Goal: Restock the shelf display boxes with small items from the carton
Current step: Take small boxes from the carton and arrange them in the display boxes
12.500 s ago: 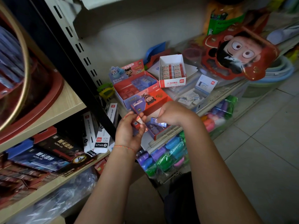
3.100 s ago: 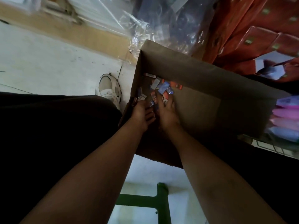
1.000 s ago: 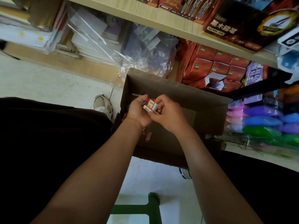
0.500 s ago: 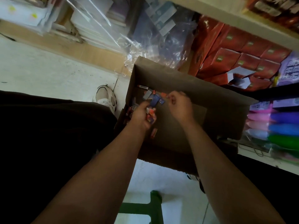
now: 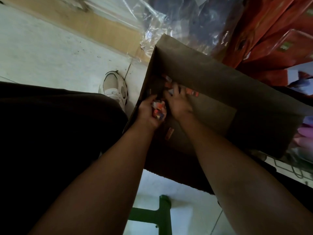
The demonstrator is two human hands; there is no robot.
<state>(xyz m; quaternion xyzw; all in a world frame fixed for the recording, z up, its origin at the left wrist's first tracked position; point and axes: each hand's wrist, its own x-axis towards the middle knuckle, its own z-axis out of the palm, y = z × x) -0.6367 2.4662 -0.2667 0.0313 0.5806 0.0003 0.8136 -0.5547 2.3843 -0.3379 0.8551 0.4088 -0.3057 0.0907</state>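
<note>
Right hand lowered into carton, left hand gripping items, pale floor

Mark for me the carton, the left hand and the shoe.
carton (image 5: 225, 85), head view, on its far inner wall.
left hand (image 5: 147, 112), head view, on the palm, gripping small items.
shoe (image 5: 115, 87), head view, on its upper.

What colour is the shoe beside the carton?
The shoe is white with beige panels, seen in the head view.

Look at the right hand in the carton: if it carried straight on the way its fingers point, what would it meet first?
Probably the loose small items just past the right hand, then the carton wall; depth is unclear.
</note>
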